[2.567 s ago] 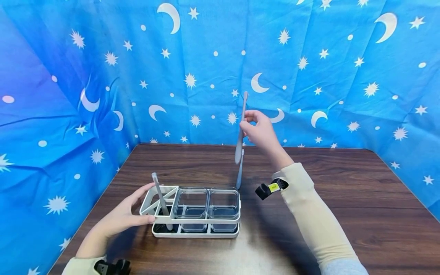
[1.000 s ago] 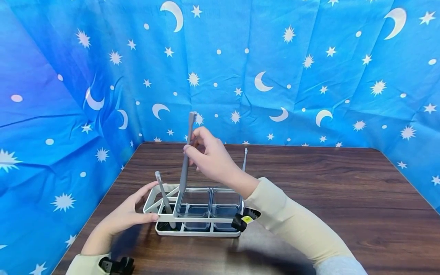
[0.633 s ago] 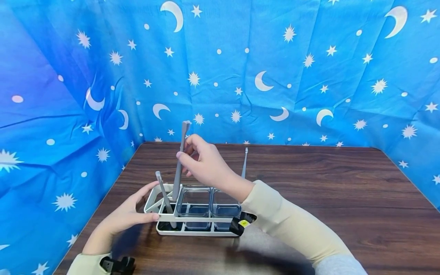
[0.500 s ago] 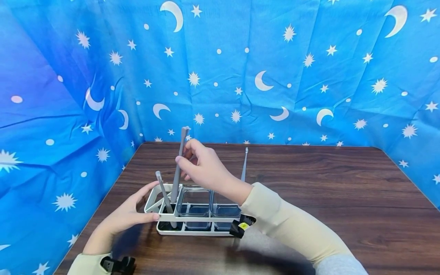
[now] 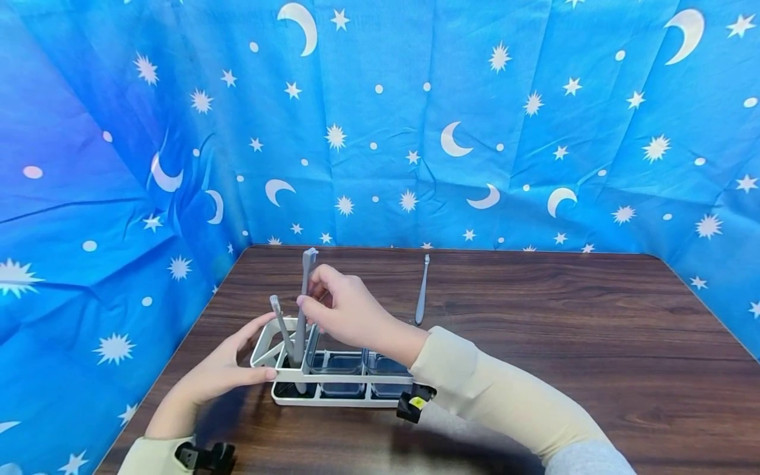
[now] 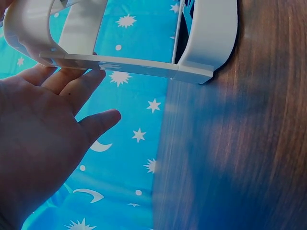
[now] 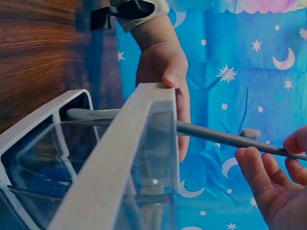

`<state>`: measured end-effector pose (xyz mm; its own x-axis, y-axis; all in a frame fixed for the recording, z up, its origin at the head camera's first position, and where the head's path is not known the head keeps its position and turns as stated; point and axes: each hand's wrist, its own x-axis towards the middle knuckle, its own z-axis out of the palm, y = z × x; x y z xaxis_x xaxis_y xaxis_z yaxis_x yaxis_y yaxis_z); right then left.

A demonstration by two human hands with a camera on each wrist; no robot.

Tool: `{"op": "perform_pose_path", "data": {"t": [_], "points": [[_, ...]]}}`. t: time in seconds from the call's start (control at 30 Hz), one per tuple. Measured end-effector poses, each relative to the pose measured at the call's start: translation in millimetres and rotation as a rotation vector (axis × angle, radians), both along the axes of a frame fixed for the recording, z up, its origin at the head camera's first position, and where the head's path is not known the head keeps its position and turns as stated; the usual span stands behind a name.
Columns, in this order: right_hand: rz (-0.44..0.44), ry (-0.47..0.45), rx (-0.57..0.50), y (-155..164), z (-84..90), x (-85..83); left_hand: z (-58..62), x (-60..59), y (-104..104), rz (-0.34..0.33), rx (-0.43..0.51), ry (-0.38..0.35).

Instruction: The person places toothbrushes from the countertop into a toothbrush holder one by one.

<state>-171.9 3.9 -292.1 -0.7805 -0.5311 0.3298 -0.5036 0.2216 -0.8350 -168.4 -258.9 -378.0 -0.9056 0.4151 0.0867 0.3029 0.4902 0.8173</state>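
Observation:
My right hand (image 5: 350, 310) pinches the upper part of a grey toothbrush (image 5: 306, 272) between thumb and fingers, head up. Its lower handle stands inside a left compartment of a white toothbrush holder (image 5: 350, 379), and the right wrist view shows the handle (image 7: 206, 132) passing through the top frame. Another grey toothbrush (image 5: 282, 330) leans in the same area, bristles up. My left hand (image 5: 216, 369) holds the holder's left end, thumb at the front corner and index finger at the back. In the left wrist view other fingers (image 6: 79, 91) touch or nearly touch the rim.
A blue-grey toothbrush (image 5: 422, 297) lies on the dark wooden table (image 5: 564, 330) behind the holder. Clear cups (image 7: 153, 158) sit in the holder's middle and right, partly hidden by my right arm. A blue curtain (image 5: 380, 132) with moons and stars hangs behind.
My right hand has brought the grey toothbrush leftward over the holder and lowered its handle into a left compartment. My left hand keeps its hold on the holder's end.

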Motion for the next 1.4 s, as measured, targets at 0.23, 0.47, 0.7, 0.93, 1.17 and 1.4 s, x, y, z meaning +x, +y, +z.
{"op": "perform_pose_path", "data": {"t": [0.23,0.47,0.7,0.93,1.17,1.4], "points": [[-0.018,0.063,0.107,-2.9,-9.3,-0.3,-0.5,-0.7,-0.4,-0.012,0.014,-0.003],[-0.008,0.048,0.159,-4.7,-16.6,-0.7,-1.4,-1.6,-0.9,-0.017,0.034,-0.009],[-0.03,0.045,0.214,-6.3,-19.9,0.1,-2.0,-2.1,-1.3,-0.029,0.062,-0.02],[-0.037,0.039,0.272,-7.1,-24.7,1.0,-1.8,-1.5,-1.1,-0.027,0.067,-0.021],[-0.035,0.045,0.306,-8.3,-27.4,1.0,-1.5,-1.3,-1.7,-0.026,0.063,-0.023],[-0.03,0.039,0.322,-9.5,-30.0,0.5,-0.6,-1.1,-1.1,-0.013,0.045,-0.021]]}}
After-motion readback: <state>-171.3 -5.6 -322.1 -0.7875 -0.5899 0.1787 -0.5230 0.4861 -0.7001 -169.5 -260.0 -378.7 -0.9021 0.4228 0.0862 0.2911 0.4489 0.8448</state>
